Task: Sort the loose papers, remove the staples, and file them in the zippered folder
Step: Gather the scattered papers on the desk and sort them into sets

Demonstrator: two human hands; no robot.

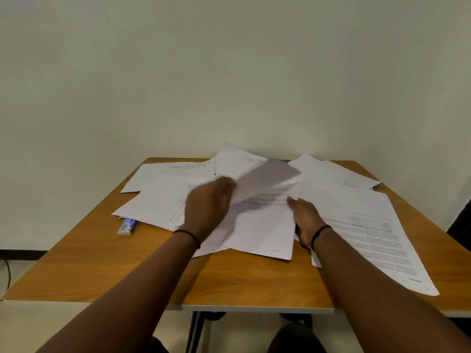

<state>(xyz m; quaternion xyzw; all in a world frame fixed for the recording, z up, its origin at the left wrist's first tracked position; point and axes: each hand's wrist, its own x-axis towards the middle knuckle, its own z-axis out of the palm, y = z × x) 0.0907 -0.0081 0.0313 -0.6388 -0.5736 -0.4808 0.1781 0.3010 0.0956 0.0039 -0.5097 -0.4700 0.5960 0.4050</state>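
Several loose white papers lie scattered over a wooden table (229, 281). My left hand (207, 206) is blurred and holds the left edge of a sheet (270, 174) that is lifted off the pile. My right hand (304, 215) rests with straight fingers on the right side of the middle paper (262, 233). A large printed page (369, 233) lies to the right. More sheets (163, 197) spread out to the left. No zippered folder is in sight.
A small blue and white box (127, 226) pokes out from under the left papers. The table stands against a plain wall (229, 72). Bare wood shows along the front edge and the left side.
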